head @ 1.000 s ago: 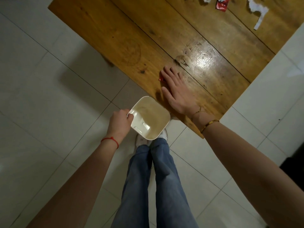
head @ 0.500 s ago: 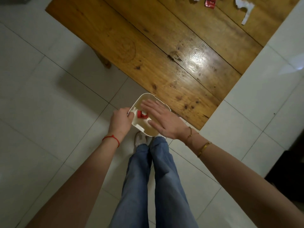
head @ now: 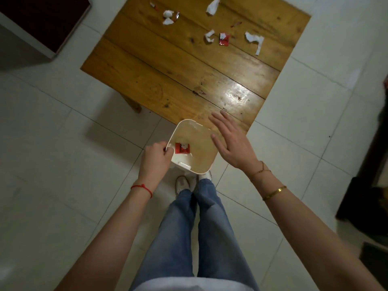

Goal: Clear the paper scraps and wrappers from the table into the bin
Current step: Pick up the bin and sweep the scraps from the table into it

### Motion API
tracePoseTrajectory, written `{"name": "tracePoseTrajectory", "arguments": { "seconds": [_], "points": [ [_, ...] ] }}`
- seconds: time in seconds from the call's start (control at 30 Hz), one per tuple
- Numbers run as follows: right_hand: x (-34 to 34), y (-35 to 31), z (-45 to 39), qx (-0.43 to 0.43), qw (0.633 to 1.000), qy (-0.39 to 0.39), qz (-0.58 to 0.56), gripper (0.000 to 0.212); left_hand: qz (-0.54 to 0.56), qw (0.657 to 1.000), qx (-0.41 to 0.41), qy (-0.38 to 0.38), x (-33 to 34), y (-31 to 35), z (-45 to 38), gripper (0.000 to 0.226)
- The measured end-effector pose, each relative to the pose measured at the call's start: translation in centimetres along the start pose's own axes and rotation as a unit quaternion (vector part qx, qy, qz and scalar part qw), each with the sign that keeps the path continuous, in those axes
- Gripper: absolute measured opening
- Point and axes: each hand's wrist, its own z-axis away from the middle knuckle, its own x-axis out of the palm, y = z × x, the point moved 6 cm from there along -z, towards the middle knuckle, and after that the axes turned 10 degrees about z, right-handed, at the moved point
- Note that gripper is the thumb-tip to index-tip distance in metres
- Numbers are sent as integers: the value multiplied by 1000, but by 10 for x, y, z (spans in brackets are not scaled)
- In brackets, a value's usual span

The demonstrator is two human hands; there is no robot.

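My left hand (head: 156, 158) has its fingers clamped on the rim of the white bin (head: 194, 128), held just off the table (head: 168, 66) edge. One red wrapper (head: 182, 148) with white print, unreadable, lies inside, right beside my left fingertips. My right hand (head: 233, 143) hangs over the bin's other rim, fingers spread apart and holding nothing. Well beyond those fingers, on the table, I count five white paper scraps (head: 255, 40), another red wrapper (head: 223, 39) and some small red bits.
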Motion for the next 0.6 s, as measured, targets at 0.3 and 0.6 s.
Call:
{"name": "tracePoseTrajectory", "arguments": {
  "seconds": [0.3, 0.6],
  "points": [
    [-97, 12, 80, 77, 991, 102, -30, 44, 44, 998, 51, -7, -7, 89, 55, 28],
    [-177, 83, 144, 103, 980, 160, -64, 36, 57, 995, 82, -18, 46, 183, 88, 31]
  ]
}}
